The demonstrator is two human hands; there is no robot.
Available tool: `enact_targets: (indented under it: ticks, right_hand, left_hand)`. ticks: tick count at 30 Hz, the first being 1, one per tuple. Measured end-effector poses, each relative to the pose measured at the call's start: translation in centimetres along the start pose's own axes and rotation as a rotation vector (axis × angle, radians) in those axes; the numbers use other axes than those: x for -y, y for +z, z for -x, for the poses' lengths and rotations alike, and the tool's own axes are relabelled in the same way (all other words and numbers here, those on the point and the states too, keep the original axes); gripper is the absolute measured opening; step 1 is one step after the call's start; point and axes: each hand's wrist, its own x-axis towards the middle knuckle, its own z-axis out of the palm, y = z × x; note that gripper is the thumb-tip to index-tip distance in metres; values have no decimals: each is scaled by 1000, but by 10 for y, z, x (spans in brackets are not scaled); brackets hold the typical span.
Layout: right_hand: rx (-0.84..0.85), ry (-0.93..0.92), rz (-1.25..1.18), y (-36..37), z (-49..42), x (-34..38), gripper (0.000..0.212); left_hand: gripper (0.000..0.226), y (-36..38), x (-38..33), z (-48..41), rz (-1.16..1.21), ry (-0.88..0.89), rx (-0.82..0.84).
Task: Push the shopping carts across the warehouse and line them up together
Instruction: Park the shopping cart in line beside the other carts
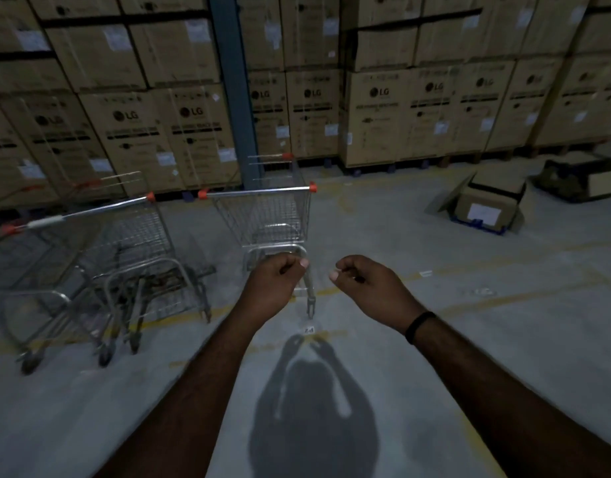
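Observation:
A wire shopping cart [269, 215] with orange handle caps stands straight ahead, its handle bar facing me. To its left stand nested carts [118, 243] with the same orange caps, angled to the left. My left hand [276, 281] is held out in front of the middle cart's lower frame, fingers curled, holding nothing. My right hand [362, 282] is beside it to the right, also curled and empty, with a dark band on the wrist. Neither hand touches a cart.
Stacked cardboard boxes [383, 108] on pallets wall off the far side. A blue steel post [235, 84] rises behind the middle cart. An opened box [483, 201] lies on the concrete floor at right, with another dark box [579, 177] beyond it. Yellow floor lines run across.

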Motion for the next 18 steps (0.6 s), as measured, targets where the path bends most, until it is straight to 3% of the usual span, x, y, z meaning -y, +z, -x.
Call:
enact_targets:
  ticks: [8, 18]
  right_hand:
    - [-5, -14, -49, 18, -151, -18, 27]
    - [137, -103, -75, 44, -371, -59, 24]
  left_hand:
    - [16, -5, 30, -146, 11, -3, 7]
    - [11, -19, 87, -340, -71, -36, -142]
